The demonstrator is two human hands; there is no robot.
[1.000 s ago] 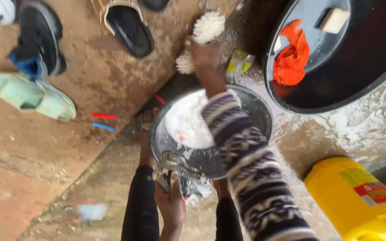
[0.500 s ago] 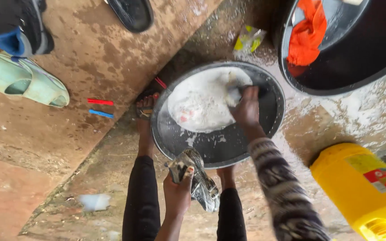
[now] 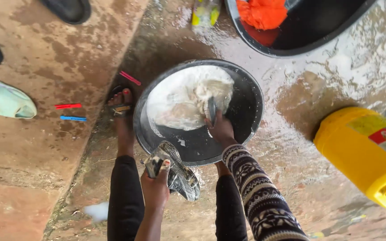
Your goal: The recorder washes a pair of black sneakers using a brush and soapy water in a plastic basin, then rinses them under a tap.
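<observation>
Your left hand (image 3: pixel 156 187) is wrapped tightly around a wet, dark patterned shoe (image 3: pixel 175 172), held just off the near rim of the round black basin (image 3: pixel 246 120); the fingers cover the heel end, so that part is hard to make out. Your right hand (image 3: pixel 222 129) is closed on a scrub brush (image 3: pixel 215 96) inside the basin, its pale bristles sunk into the white suds (image 3: pixel 175 102), which hide whatever lies beneath them. The brush handle shows only as a dark strip above your knuckles. Your patterned sleeve (image 3: pixel 260 196) runs off the bottom edge. Beside the basin, your foot in a sandal (image 3: pixel 121 107) is partly covered by the rim. The yellow jerrycan (image 3: pixel 367 151) is cut off at the right, and the larger black tub (image 3: pixel 304 31) holding an orange cloth (image 3: pixel 264 12) is cropped at the top.
</observation>
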